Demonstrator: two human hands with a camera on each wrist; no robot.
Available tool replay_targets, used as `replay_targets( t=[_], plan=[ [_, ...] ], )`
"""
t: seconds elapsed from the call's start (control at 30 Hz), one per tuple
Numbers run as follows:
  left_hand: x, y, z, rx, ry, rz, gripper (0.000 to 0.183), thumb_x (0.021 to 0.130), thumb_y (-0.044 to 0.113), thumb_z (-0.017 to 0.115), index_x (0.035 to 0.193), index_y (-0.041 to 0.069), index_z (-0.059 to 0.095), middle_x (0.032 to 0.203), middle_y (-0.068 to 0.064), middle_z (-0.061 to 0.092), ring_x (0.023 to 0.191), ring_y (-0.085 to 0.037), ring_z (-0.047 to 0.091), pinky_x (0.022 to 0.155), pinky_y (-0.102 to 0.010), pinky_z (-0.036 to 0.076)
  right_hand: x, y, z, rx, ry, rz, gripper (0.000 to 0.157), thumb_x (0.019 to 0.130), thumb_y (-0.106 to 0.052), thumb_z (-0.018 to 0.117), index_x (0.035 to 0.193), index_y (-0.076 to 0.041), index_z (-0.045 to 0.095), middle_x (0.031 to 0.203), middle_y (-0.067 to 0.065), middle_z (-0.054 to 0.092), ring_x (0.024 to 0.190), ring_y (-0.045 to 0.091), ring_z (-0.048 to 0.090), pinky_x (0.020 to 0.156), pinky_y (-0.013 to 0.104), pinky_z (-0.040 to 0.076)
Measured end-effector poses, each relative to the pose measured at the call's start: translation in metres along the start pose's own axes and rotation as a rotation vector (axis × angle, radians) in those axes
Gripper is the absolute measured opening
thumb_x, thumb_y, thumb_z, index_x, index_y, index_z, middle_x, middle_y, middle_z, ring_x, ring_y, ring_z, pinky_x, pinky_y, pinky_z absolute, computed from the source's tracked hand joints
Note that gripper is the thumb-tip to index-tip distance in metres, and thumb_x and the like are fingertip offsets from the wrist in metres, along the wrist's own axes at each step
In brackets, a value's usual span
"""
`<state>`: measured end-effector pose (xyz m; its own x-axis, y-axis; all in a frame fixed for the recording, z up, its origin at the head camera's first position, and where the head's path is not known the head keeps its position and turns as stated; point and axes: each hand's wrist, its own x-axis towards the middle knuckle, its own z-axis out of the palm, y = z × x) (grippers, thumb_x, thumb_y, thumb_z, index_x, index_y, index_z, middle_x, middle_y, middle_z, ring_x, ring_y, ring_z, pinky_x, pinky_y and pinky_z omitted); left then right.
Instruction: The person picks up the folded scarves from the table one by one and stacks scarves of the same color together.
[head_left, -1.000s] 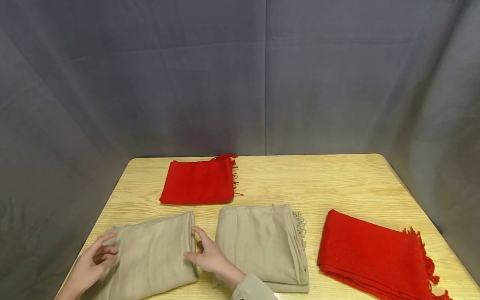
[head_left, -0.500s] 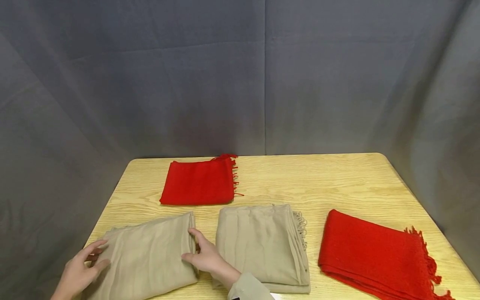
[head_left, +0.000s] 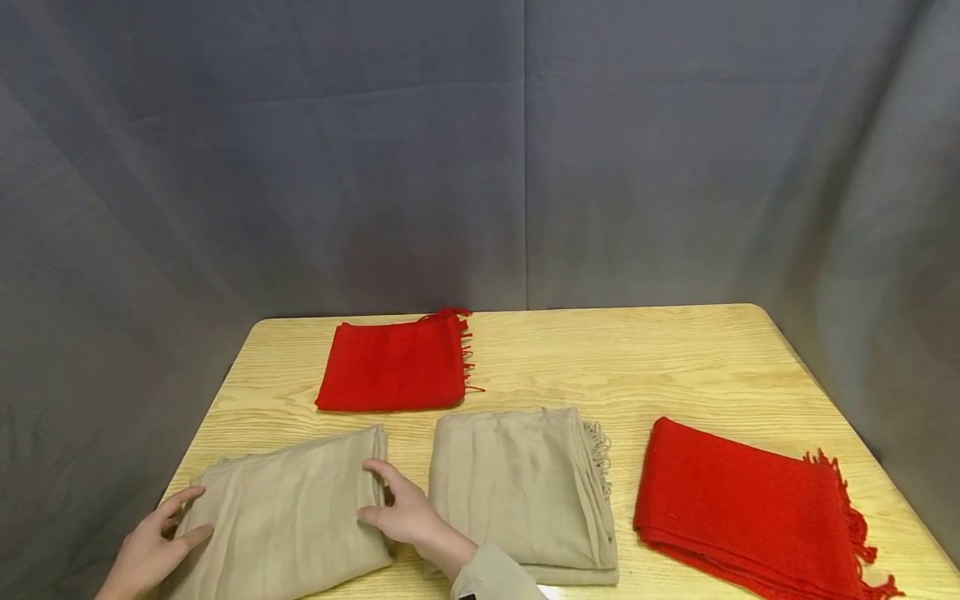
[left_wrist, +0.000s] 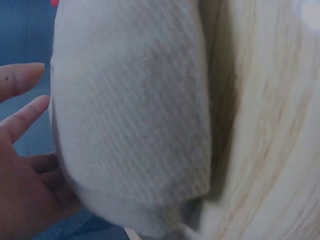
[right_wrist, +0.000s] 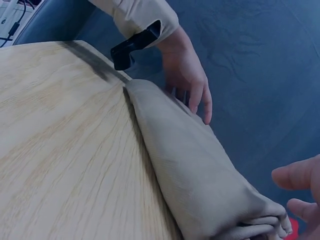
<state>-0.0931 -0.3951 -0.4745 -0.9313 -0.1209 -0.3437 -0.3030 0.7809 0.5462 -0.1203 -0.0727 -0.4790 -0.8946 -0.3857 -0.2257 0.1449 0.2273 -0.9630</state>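
A folded beige scarf (head_left: 292, 517) lies at the front left of the table, between both hands. My left hand (head_left: 150, 550) is at its left edge, thumb and forefinger spread over the cloth. On the right edge, my right hand (head_left: 408, 512) touches the scarf with thumb and forefinger apart, the other fingers mostly hidden beside the fold. The left wrist view shows the left hand (left_wrist: 20, 190) with loosely spread fingers beside the thick folded side. In the right wrist view, stacked layers show at the near end, close to the fingertips (right_wrist: 295, 175) of the right hand.
A second folded beige scarf (head_left: 510, 500) with fringe lies just right of my right hand. One folded red scarf (head_left: 393, 367) sits farther back, another (head_left: 742, 517) at the front right. Grey curtains (head_left: 480, 167) surround the wooden table (head_left: 637, 358).
My left hand has moved left and slightly down to the scarf's left edge, its fingers opening wider. My right hand has shifted a little left onto the right edge. The scarves stay put.
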Motion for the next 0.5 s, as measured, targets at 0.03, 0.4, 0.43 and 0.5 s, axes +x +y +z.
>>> replay_targets(
  t=[0.03, 0.4, 0.43, 0.5],
  plan=[
    [0.0005, 0.0003, -0.0003, -0.01, -0.01, -0.02, 0.075, 0.088, 0.04, 0.056, 0.139, -0.004, 0.022, 0.134, -0.04, 0.021, 0.114, -0.057, 0.033, 0.078, -0.055, 0.043, 0.0004, -0.0008, 0.0006, -0.008, 0.004, -0.001, 0.056, 0.077, -0.009, 0.068, 0.128, -0.022, 0.05, 0.116, 0.007, 0.052, 0.095, 0.02, 0.048, 0.075, 0.037, 0.044],
    [0.0044, 0.003, -0.002, -0.037, -0.031, -0.056, 0.072, 0.088, 0.044, 0.053, 0.137, -0.002, 0.028, 0.136, -0.039, 0.019, 0.112, -0.054, 0.034, 0.079, -0.053, 0.041, 0.0, -0.0056, 0.0059, 0.007, 0.018, -0.008, 0.053, 0.076, -0.007, 0.069, 0.125, -0.019, 0.053, 0.13, 0.008, 0.047, 0.114, 0.025, 0.044, 0.088, 0.043, 0.04],
    [0.0048, 0.0031, -0.0022, -0.038, -0.024, -0.054, 0.071, 0.088, 0.044, 0.053, 0.136, -0.002, 0.03, 0.135, -0.04, 0.02, 0.111, -0.054, 0.036, 0.078, -0.052, 0.042, -0.0004, -0.0055, 0.0063, 0.01, 0.017, -0.009, 0.053, 0.076, -0.007, 0.068, 0.125, -0.019, 0.053, 0.13, 0.009, 0.047, 0.115, 0.025, 0.043, 0.089, 0.043, 0.04],
    [0.0053, 0.0029, -0.0026, -0.045, -0.01, -0.048, 0.068, 0.088, 0.042, 0.054, 0.135, -0.003, 0.032, 0.134, -0.04, 0.022, 0.105, -0.05, 0.043, 0.075, -0.048, 0.044, -0.0009, -0.0052, 0.0072, 0.021, 0.015, -0.008, 0.053, 0.076, -0.007, 0.068, 0.125, -0.019, 0.053, 0.13, 0.009, 0.047, 0.115, 0.025, 0.043, 0.089, 0.043, 0.04]
  ],
)
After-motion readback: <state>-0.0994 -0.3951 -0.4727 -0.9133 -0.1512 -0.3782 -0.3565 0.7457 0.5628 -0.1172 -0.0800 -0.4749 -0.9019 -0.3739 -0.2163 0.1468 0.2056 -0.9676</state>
